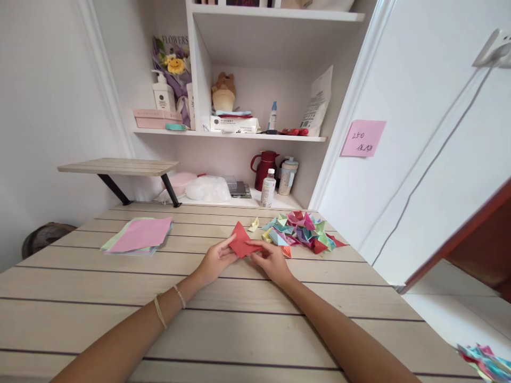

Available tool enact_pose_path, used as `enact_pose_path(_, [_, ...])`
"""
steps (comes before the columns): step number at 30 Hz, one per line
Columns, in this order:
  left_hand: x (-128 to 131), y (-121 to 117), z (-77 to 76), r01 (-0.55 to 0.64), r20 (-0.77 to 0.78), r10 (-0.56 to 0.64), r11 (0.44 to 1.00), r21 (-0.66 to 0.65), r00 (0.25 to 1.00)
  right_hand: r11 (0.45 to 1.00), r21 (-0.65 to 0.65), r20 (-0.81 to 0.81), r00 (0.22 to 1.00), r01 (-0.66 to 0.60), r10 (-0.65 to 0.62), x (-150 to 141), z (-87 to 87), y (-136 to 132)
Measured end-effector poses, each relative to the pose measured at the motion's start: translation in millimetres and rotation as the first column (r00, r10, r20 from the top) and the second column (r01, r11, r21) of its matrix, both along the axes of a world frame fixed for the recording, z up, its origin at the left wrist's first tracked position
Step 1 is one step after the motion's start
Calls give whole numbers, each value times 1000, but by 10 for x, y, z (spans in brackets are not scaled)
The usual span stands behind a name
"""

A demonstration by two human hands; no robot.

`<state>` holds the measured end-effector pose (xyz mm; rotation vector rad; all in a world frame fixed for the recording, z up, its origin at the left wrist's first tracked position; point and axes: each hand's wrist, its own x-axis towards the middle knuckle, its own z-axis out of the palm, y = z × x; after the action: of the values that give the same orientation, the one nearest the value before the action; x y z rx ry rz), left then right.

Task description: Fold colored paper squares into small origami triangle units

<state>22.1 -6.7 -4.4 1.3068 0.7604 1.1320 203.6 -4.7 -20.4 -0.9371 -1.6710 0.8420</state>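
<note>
Red origami paper [240,241]: center of frame, between both hands, above desk [255,332]. Left hand [217,259]: gripping paper's left edge. Right hand [273,261]: pinching right corner between thumb and fingers.

Bare planks of the counter [247,332] leave passage between the left hand [215,259] and the paper stack [141,235]. Just beyond the right hand [273,261], a heap of folded papers [299,233] blocks the way; farther back, a bottle [268,190] stands upright.
</note>
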Motion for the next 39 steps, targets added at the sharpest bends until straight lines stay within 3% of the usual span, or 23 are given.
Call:
enact_pose_path(7, [3,-11,-19,14,-26,-12,998,54,1000,996,69,2,999,52,-52,17,77,6])
enact_pose_path(12, [-9,-9,-14,-119,-162,135,987,103,977,996,-35,-122,989,82,-86,29,46,62])
enact_pose_path(16, [-19,-6,9,-187,-109,200,975,118,974,988,-151,-262,964,14,-53,35,-9,114])
enact_pose_path(19, [-21,-14,20,-181,-43,186,978,100,982,979,-190,-301,954,-73,13,30,-6,106])
enact_pose_path(21, [-25,-9,6,-169,-53,175,980,108,983,976,-191,-239,969,-103,55,29,19,84])
enact_pose_path(26, [-48,68,-79,-105,-152,113,993,61,982,991,-128,-106,994,-32,19,28,86,27])
enact_pose_path(33, [-102,125,-51,32,-110,-41,997,-76,993,971,-223,-241,970,-81,25,-59,82,-53])
enact_pose_path(39, [-140,98,13,135,-130,-147,986,-96,980,926,-331,-365,930,-180,50,-85,58,-90])
